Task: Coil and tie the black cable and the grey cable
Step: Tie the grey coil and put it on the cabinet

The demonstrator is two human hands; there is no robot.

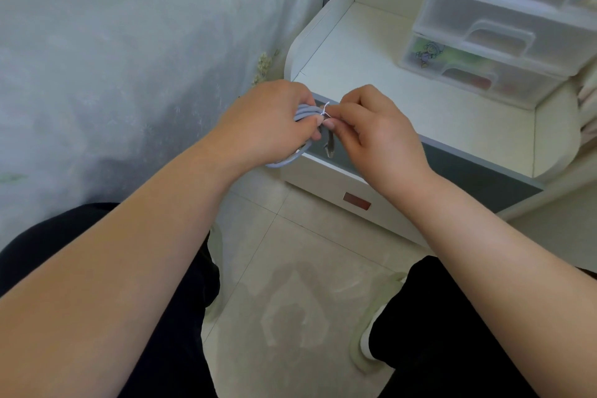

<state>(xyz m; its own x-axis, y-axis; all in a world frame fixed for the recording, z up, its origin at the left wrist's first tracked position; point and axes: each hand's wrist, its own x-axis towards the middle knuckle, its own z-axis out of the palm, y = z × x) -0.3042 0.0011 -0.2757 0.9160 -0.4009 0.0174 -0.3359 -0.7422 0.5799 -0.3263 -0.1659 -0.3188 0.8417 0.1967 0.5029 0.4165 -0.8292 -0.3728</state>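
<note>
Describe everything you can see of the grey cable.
The grey cable is a pale blue-grey, round, rubbery-looking cord gathered into a coil of several loops. The left hand grips the bundle, hiding most of it; strands show above the fingers and one loop curves out below the hand. A thin white tie sits around the strands, pinched by the right hand. The coil is held in the air in front of the white bedside cabinet, resting on nothing. Its plugs are not clearly visible.

I see a pale grey-blue cable (302, 111), a thin white tie (325, 109), a floral-print bedcover (129, 42), and black trousers (436, 333).
</note>
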